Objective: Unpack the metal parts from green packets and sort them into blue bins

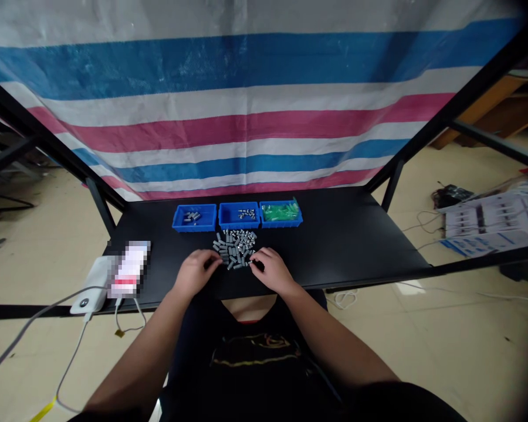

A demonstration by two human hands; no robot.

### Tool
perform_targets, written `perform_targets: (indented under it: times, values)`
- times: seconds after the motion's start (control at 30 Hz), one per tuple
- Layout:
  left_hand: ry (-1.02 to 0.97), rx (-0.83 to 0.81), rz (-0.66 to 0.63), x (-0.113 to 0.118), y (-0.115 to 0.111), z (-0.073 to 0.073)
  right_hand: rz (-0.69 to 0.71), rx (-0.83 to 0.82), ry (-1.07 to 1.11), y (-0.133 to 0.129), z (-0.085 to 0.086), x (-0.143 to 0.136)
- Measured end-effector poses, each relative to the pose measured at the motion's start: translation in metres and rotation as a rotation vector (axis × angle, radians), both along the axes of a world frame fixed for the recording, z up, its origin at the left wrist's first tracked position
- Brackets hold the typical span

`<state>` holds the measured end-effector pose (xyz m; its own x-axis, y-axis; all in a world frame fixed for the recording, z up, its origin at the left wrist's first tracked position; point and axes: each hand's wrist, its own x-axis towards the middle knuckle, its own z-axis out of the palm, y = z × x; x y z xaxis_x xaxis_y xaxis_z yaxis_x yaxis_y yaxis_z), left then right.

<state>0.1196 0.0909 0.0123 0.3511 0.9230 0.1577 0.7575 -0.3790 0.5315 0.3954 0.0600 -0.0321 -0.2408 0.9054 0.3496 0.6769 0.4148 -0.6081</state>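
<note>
A pile of small grey cylindrical pieces (234, 253), mixed with shiny screw-like metal parts (245, 237), lies on the black table. At its left edge, my left hand (196, 271) has thumb and forefinger brought together beside the grey pieces. My right hand (273, 271) is at the right edge of the pile, fingers pinched near a small piece. What either pinch holds is too small to make out. Behind the pile stand three blue bins: the left bin (176, 225) contains several grey cylinders, the middle bin (227, 224) shiny metal parts, and the right bin (281, 223) green plastic-looking material (280, 211).
On the table's left side are a white power bank (89, 287) and a pixelated phone (130, 269), with cables running off the edge. A striped sheet (246, 64) hangs behind the black table (347, 240), between dark frame posts. A white rack (490, 220) stands at the right.
</note>
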Motion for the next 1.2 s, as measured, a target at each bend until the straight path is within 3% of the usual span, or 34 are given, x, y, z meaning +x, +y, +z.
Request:
perform_targets:
  times: [0.1,0.17,0.23,0.3,0.53,0.73,0.87,0.97,1.1,1.2]
  values:
    - [-0.043,0.152,0.377,-0.01,0.026,0.024,0.005,0.004,-0.004,0.0,0.0,0.0]
    - [-0.078,0.27,0.47,-0.013,0.041,0.037,0.004,0.004,-0.006,0.0,0.0,0.0]
    - [-0.087,0.329,0.454,-0.013,0.049,0.043,-0.001,0.002,-0.001,0.0,0.001,0.0]
    - [-0.083,0.322,0.407,-0.011,0.047,0.038,-0.004,-0.002,0.007,0.0,0.001,0.0]
    - [-0.077,0.224,0.405,-0.012,0.007,-0.01,-0.009,-0.002,0.003,-0.001,0.0,0.001]
    - [-0.006,0.109,0.207,-0.018,-0.007,-0.026,0.088,-0.05,0.051,0.017,0.022,0.001]
    - [0.082,0.087,0.175,-0.018,-0.006,-0.027,-0.222,0.062,0.303,0.046,0.036,-0.01]
    - [0.095,0.082,0.161,-0.019,-0.006,-0.028,-0.357,0.034,0.384,0.056,0.028,-0.015]
    - [0.081,0.096,0.147,-0.02,-0.007,-0.032,-0.344,-0.091,0.305,0.045,0.004,-0.01]
    - [0.069,0.131,0.147,-0.02,-0.006,-0.034,-0.332,-0.102,0.24,0.035,-0.004,-0.003]
